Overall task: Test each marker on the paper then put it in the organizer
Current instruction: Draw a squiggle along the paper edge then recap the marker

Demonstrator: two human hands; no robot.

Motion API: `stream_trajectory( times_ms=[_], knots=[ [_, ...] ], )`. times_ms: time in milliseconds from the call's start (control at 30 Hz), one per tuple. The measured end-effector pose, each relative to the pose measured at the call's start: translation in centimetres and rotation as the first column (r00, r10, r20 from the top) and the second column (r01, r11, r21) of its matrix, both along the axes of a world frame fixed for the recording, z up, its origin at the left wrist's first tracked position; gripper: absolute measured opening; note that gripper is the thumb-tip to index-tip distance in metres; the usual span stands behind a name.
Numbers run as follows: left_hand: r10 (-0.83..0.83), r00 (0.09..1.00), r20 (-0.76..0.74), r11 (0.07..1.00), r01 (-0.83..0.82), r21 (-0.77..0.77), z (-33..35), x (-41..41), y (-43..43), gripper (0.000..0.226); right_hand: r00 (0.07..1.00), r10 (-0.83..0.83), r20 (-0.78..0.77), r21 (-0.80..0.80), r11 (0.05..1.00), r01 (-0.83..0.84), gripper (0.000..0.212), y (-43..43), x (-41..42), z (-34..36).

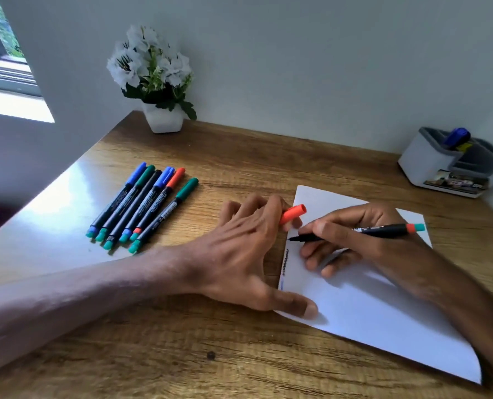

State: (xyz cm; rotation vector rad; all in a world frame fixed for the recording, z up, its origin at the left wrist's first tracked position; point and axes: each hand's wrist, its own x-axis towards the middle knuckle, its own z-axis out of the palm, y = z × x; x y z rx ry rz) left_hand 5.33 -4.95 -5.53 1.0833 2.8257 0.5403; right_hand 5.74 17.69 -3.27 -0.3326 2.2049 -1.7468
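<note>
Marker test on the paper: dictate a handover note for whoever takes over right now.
Left hand pinches the orange cap, thumb pressing a corner of the paper.
Right hand grips the open marker, tip at the paper's left edge.
Done: dark squiggle on the paper; a blue item stands in the organizer, far right.
To do: finish this marker, cap it, store it, then the six capped markers lying left of the paper.

Daylight from the window (0, 53) glares on the table (67, 197); edges warp.

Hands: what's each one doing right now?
Left hand: holds the orange cap, thumb on the paper.
Right hand: grips the uncapped marker, tip at the paper.
</note>
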Motion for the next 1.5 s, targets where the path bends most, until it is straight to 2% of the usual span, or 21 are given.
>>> stream_trajectory(
  times_ms=[167, 267, 400, 533, 767, 833, 1267, 1500],
  knots=[
    [0.012, 0.998, -0.061, 0.997, -0.007, 0.078, -0.5, 1.0, 0.4, 0.083, 0.996, 0.035, -0.087, 0.025, 0.999, -0.033, 0.022, -0.3, 0.0, -0.4],
    [-0.003, 0.999, -0.05, 0.997, 0.007, 0.079, -0.3, 1.0, 0.5, 0.078, 0.979, 0.017, -0.203, 0.019, 1.0, -0.014, 0.011, -0.6, -0.4, -1.2],
    [-0.08, 0.993, 0.084, 0.997, 0.079, 0.022, 0.8, -0.3, -0.5, 0.07, 0.945, 0.014, -0.326, 0.003, 1.0, -0.014, 0.005, -1.3, -0.5, -2.2],
    [-0.12, 0.975, 0.189, 0.992, 0.126, -0.019, 1.5, -1.8, -1.8, 0.069, 0.905, 0.094, -0.414, 0.076, 0.995, -0.068, 0.007, -1.7, -0.5, -2.3],
    [-0.095, 0.985, 0.145, 0.995, 0.09, 0.039, 0.4, -1.8, -1.1, 0.085, 0.877, 0.079, -0.474, 0.104, 0.994, -0.033, 0.002, -1.5, -0.3, -2.4],
    [-0.098, 0.984, 0.151, 0.995, 0.093, 0.043, 0.4, -1.7, -1.2, 0.088, 0.868, 0.068, -0.492, 0.1, 0.995, -0.022, 0.007, -1.3, -0.3, -2.6],
    [-0.095, 0.985, 0.145, 0.995, 0.089, 0.047, 0.5, -1.5, -1.1, 0.084, 0.859, 0.129, -0.495, 0.217, 0.976, -0.022, 0.006, -1.7, 0.0, -2.6],
    [-0.099, 0.984, 0.149, 0.995, 0.093, 0.044, 0.5, -1.5, -1.1, 0.084, 0.858, 0.114, -0.501, 0.222, 0.975, 0.001, 0.007, -1.8, 0.1, -2.6]
  ],
)
